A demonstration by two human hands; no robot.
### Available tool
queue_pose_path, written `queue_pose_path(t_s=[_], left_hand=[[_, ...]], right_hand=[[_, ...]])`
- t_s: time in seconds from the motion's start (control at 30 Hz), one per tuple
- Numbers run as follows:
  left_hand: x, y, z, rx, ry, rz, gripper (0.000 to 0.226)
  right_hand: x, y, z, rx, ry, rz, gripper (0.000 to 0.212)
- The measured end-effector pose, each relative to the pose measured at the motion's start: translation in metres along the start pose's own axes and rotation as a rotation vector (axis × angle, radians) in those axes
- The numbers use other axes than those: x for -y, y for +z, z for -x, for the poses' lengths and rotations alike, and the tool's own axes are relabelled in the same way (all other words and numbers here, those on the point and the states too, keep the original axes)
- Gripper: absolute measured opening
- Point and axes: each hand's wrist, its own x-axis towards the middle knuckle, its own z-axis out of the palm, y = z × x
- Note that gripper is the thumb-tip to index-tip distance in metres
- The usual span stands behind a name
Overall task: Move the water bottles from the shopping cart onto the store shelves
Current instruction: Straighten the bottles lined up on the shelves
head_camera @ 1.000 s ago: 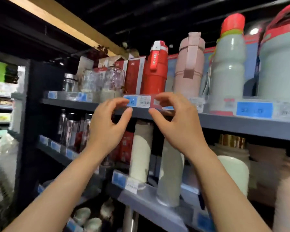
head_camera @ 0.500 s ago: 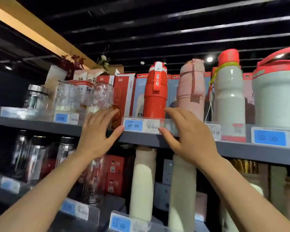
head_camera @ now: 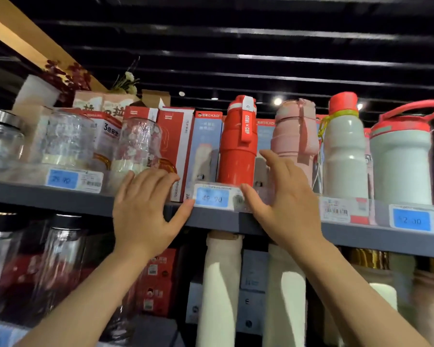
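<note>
hands at the top shelf of a drinkware aisle: both reach up to the grey ledge, either side of a red bottle that stands upright behind its blue price tag. the left hand lies with relaxed, slightly spread fingers over the shelf lip, thumb out toward the tag; the right hand is raised with fingers loosely apart, near the bottle's right side, and whether it touches cannot be told. neither hand holds anything. the shopping cart is out of view.

the step appears to be settling this bottle in line. done well, both palms would close evenly on the lower body and nudge it square, label forward, base fully behind the clear rail, without tipping so tall a shape.

largest of the neighbours are the white jug with a red loop handle at far right and the white ribbed bottle with a red cap beside it. a pink bottle stands close by the right hand and could be knocked. red and blue boxes crowd the left, and glass jars further left. cream flasks fill the shelf below.
</note>
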Motion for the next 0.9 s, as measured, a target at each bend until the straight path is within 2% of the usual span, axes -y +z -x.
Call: queue_pose_path(t_s=[0.07,0.37,0.63,0.9], left_hand=[[0.001,-0.001,0.0,0.024,0.007,-0.007,0.06],[0.002,-0.001,0.001,-0.009,0.037,-0.015,0.057],[0.004,-0.001,0.003,-0.022,0.085,-0.032,0.056],[0.005,-0.001,0.004,-0.015,0.088,-0.044,0.055]], right_hand=[[0.009,0.007,-0.017,0.099,0.073,0.024,0.072],[0.03,0.049,-0.064,0.244,0.318,0.058,0.117],[0.02,0.05,-0.074,0.35,0.383,-0.01,0.129],[0.007,0.033,-0.082,0.475,0.361,-0.34,0.127]])
